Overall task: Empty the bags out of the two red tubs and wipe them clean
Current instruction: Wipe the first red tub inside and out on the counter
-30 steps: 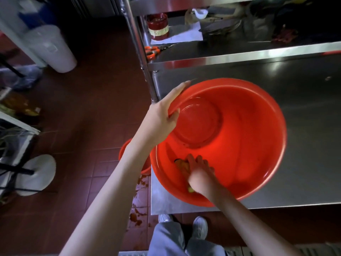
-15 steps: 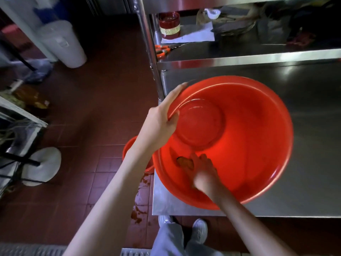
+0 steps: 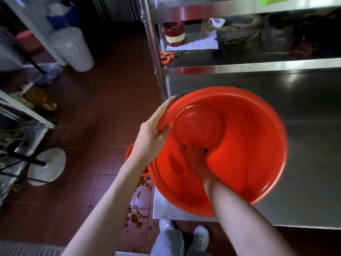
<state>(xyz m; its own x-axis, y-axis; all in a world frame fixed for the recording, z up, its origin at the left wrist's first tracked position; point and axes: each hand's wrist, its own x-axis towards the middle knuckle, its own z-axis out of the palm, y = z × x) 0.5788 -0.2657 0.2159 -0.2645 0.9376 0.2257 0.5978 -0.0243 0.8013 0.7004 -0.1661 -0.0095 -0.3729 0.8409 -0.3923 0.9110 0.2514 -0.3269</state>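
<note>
A large red tub [image 3: 249,145] lies tilted toward me at the left front corner of the steel table [image 3: 304,117]. My left hand [image 3: 153,133] grips its left rim, thumb inside and fingers outside. My right hand [image 3: 198,163] is inside the tub, low on the wall where it meets the bottom, holding a yellowish sponge [image 3: 182,149] against the plastic. The hand is blurred and covers most of the sponge. No bags are inside this tub. Part of a second red tub [image 3: 129,154] shows below the table's left edge, behind my left wrist.
A steel shelf above the table carries a red jar [image 3: 174,34], paper and orange-handled scissors [image 3: 167,57]. A steel upright post [image 3: 153,52] stands by the tub's left rim. On the tiled floor are a white bin [image 3: 73,48], a round white base [image 3: 48,166] and brown stains [image 3: 138,209].
My right hand has slid the sponge up the tub's inner wall from near the front rim to the edge of the bottom. My left hand has kept its grip on the rim.
</note>
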